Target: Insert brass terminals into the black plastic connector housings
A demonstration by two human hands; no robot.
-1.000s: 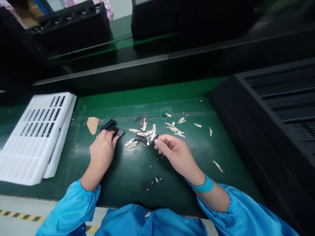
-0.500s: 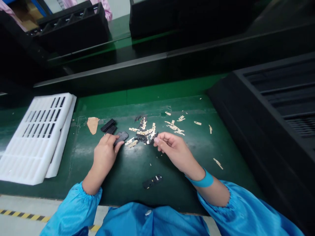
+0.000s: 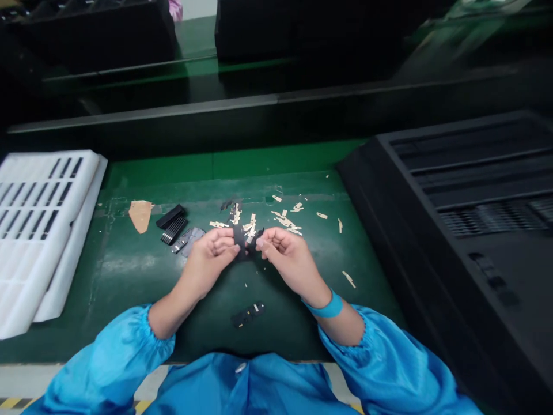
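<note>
My left hand (image 3: 211, 253) pinches a small flat black part (image 3: 238, 235) at the middle of the green mat (image 3: 216, 288). Right beside it, my right hand (image 3: 280, 256) is closed on another small dark piece (image 3: 256, 237); the two hands almost touch. Behind the fingers lies a heap of tan paper slips (image 3: 246, 222) mixed with dark bits. To the left of my left hand sit a grey flat part (image 3: 190, 239) and a black comb-like part (image 3: 173, 223). One more black part (image 3: 247, 315) lies near the mat's front edge.
A white foam tray (image 3: 38, 225) with slots holding dark parts lies at the left. A large black tray (image 3: 466, 190) fills the right side. A tan scrap (image 3: 140, 214) lies on the mat. More tan slips (image 3: 349, 279) are scattered to the right. A dark raised rail (image 3: 259, 115) crosses behind.
My left hand left the comb-like part, picked up a black piece and moved right to meet my right hand. The view shifted, so everything sits further left.
</note>
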